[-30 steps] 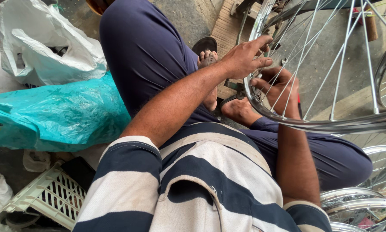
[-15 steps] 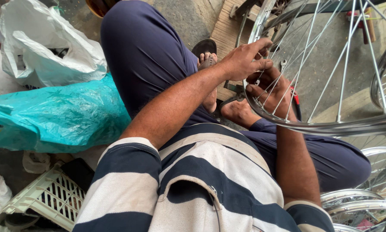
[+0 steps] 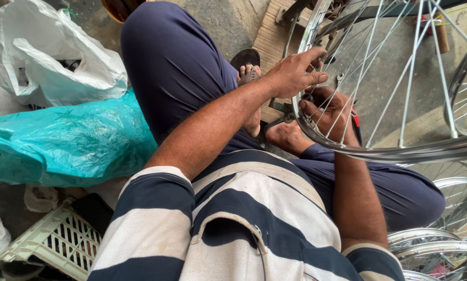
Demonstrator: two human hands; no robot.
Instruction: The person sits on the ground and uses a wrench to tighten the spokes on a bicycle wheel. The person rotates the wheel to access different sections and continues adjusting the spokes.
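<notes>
Seated low among bicycle parts, I am working at the near edge of a shiny spoked wheel rim [image 3: 400, 153] that is standing almost upright in front of my knees, close enough that both arms are reaching it without stretching. My left hand [image 3: 296, 73] is draped over the outside of the rim, fingers curled and half closed around the metal band, steadying it so the wheel is not swinging away from me. My right hand [image 3: 329, 114] is sitting on the inner side, just below the left, its fingers threaded among the thin spokes [image 3: 368, 67] and closed around something with a bit of red showing at the heel of the palm; what that object is, I cannot tell, since the hand is hiding most of it.

My legs in dark blue trousers [image 3: 176, 73] are folded, and my sandalled foot [image 3: 249, 73] is resting on a wooden board [image 3: 275, 36] right beside the rim, bracing me against the work.

More bare rims [image 3: 436, 244] are lying stacked at my right hip, kept within reach. To my left a turquoise plastic bag [image 3: 67, 140] and a white plastic bag [image 3: 56, 52] are bunched together, and a pale slatted crate [image 3: 51, 242] is tipped near my side.
</notes>
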